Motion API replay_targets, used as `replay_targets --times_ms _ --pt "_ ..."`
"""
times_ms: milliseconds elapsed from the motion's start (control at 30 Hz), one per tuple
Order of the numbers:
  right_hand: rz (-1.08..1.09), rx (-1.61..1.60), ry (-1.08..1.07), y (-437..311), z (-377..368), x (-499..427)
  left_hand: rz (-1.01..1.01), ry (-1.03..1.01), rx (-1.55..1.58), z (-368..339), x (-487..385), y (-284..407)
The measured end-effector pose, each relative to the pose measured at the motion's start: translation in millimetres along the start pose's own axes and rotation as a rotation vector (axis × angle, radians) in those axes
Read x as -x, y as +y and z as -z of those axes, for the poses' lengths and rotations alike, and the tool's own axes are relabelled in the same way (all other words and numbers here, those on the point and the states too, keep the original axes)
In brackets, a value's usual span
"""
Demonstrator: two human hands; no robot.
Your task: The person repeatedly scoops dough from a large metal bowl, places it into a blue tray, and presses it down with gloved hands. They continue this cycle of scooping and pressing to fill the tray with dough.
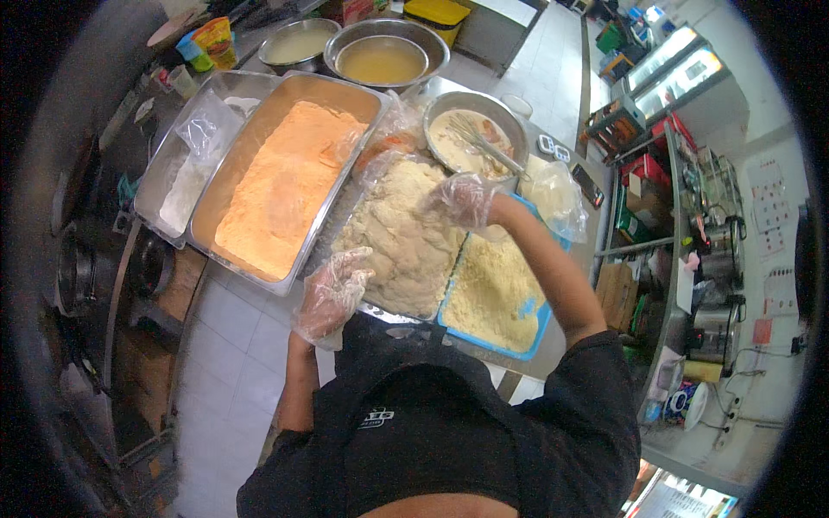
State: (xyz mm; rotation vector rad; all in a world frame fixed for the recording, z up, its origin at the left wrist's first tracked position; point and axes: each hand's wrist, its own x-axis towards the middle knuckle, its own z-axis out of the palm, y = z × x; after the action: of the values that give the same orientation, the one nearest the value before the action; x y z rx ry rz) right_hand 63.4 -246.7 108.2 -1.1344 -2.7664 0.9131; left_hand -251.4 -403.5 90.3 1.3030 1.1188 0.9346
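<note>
A clear plastic glove with flour stuck to its fingers covers my left hand (332,291), at the near left edge of the middle tray. I see nothing in it, and the fingers are apart. My right hand (463,199), also in a clear glove, is over the far right part of the same tray. Its fingertips point at the clumpy, pale breading (401,239), blurred, so I cannot tell whether they hold any. Touching that tray's right side is a blue tray (547,324) of yellowish crumbly flour (495,285). A metal pan (291,285) of orange powder (291,181) lies to the left.
Behind my right hand stands a metal bowl (432,133) of creamy batter with a wire whisk (482,146). Two more metal bowls (442,58) (265,55) of liquid stand at the back. A plastic bag (563,194), a phone (587,186) and small timers (554,149) lie right.
</note>
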Motion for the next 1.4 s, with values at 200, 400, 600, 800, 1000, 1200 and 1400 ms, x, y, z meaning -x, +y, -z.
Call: replay_targets --times_ms 200,400,600,800,1000,1200,1400 --pt "0.041 0.076 0.555 18.1 -87.3 -44.1 -0.042 0.079 0.024 13.9 1.8 -5.8" --pt "0.084 0.44 0.542 -15.2 -72.3 -43.0 -0.051 0.091 0.018 19.2 -1.7 -18.1" --pt "-0.192 -0.324 1.039 37.4 -100.8 -3.6 -0.075 0.02 -0.018 20.4 -11.1 3.5" --pt "-0.295 0.017 0.893 5.1 -179.0 7.1 -0.07 0.003 -0.037 6.3 -26.2 15.3" --pt "-0.228 -0.467 1.199 2.0 -154.9 -2.1 -0.05 -0.152 -0.253 -3.2 -75.4 13.8" --pt "-0.364 0.184 0.675 15.5 -152.3 0.5 -0.575 -0.224 -0.807 -64.2 -232.1 26.4" --pt "-0.528 0.009 1.126 -8.5 -201.5 106.5 -0.398 -0.412 -1.352 -138.7 -408.1 -84.3"
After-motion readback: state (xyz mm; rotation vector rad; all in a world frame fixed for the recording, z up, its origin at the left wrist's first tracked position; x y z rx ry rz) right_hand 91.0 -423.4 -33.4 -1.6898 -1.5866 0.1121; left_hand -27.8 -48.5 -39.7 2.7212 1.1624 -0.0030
